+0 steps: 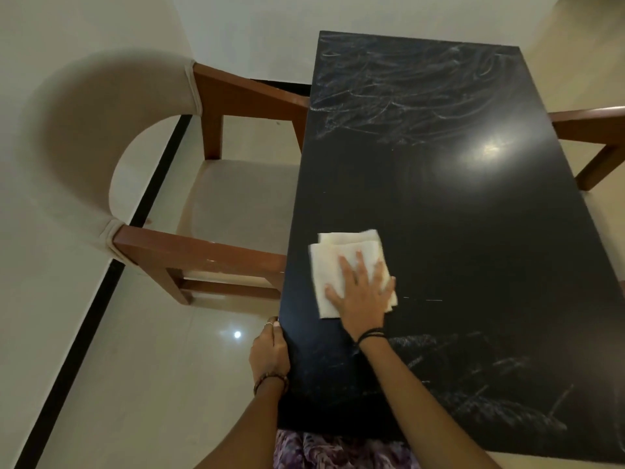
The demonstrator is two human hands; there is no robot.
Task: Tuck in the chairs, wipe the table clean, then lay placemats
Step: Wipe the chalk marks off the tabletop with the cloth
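Table [473,231] wiping is under way, chairs tucked, placemats not laid.

Black and glossy, the table has one chair [189,204] pushed in at its left side, arms meeting the edge, and a second chair [588,137] tucked at its right side. On the table's near-left part lies a folded white cloth [338,265], pressed flat under the right hand [363,292] with fingers spread and straight. The left hand [270,350] curls over the table's left edge near the corner, gripping it. Pale smears streak the far end and the near-right part, so I judge wiping only partly done. No placemats show anywhere, and no containers stand on the table.
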